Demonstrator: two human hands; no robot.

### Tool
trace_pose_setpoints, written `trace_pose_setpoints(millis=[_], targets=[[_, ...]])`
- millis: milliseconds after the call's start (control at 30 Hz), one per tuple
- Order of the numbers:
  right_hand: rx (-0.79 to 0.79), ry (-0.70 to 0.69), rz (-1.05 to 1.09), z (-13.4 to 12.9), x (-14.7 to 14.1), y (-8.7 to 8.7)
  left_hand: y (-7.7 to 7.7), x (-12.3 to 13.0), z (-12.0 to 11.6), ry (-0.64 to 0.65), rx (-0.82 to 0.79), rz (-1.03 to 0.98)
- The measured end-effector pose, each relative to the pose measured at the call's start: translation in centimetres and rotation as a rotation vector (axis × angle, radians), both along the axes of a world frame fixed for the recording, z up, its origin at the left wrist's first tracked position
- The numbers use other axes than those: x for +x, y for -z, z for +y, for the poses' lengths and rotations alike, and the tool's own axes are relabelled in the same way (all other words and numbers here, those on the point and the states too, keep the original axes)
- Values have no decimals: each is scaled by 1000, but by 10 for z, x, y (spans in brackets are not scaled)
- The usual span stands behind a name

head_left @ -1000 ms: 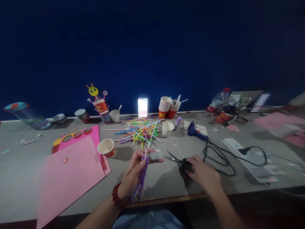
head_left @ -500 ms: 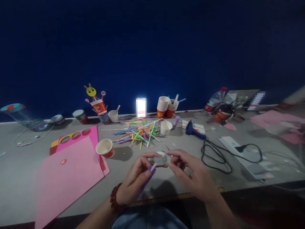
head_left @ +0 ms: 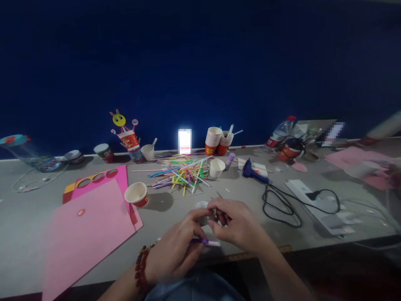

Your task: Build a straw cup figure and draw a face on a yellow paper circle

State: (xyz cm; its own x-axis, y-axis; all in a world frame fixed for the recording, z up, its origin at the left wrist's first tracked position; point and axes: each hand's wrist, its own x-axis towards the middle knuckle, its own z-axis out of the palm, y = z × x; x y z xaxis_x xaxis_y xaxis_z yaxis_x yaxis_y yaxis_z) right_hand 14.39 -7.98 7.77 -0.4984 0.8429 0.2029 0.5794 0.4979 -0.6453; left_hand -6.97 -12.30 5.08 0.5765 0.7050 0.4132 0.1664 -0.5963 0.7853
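Note:
My left hand [head_left: 180, 246], with a red beaded bracelet at the wrist, is closed on a purple and a pale pink strip [head_left: 213, 243], which lie crosswise between thumb and fingers. A roll of clear tape [head_left: 202, 205] shows at its fingertips, partly covered by both hands. Close against the tape's right side is my right hand [head_left: 233, 219], its thumb and fingers pinched together. Whatever those fingers grip is too small to make out. Beyond the hands lies a pile of colourful sticks [head_left: 184, 175].
Left are a paper cup [head_left: 137, 195] and pink sheets [head_left: 90, 234]. A blue glue gun [head_left: 253, 172], its black cable and a white power strip [head_left: 313, 209] lie right. A phone [head_left: 184, 141] glows behind. Another person's hand [head_left: 393, 173] is at far right.
My right hand has moved left to meet the tape and my left fingers. The strips in my left hand have turned from slanting to nearly level and sit lower.

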Motion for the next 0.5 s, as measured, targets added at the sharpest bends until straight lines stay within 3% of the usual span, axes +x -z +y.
trace_pose_setpoints(millis=[233,500], targets=[[-61,-29,111,5,6,13,6,-3,3,15,-111,-65],[-32,-77,108,9,0,13,5,2,1,-17,-67,-42]])
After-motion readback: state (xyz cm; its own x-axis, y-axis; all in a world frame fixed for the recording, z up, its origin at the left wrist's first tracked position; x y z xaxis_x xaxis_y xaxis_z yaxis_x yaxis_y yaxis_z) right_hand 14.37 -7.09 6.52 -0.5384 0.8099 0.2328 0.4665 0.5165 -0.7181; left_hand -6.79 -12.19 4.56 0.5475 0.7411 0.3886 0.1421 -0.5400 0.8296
